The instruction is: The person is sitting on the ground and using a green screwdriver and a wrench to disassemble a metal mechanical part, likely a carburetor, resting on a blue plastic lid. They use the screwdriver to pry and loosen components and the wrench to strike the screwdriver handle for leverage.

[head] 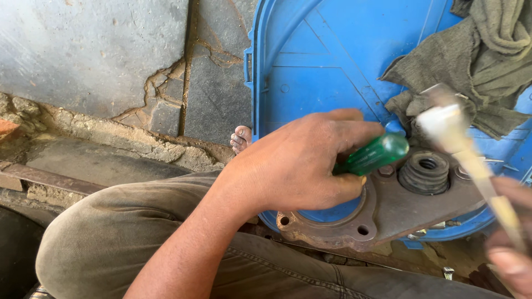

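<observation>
Dusty olive trousers (pixel 111 243) over a bent knee fill the bottom of the frame, closest to view. Behind them, cracked grey stone paving (pixel 100 55) takes up the upper left, with a bare toe (pixel 241 137) showing at its edge. A big blue plastic lid (pixel 332 55) covers the upper right and carries a crumpled grey-green rag (pixel 476 66) in its top corner. On its lower part lies a rusty metal plate (pixel 388 213) with a black ribbed rubber boot (pixel 425 171). At centre the left hand (pixel 293 166) has its fingers clamped round a green screwdriver handle (pixel 377 155), just above the plate. At lower right the right hand (pixel 512 243) grips a blurred pale-handled hammer (pixel 460 138).
</observation>
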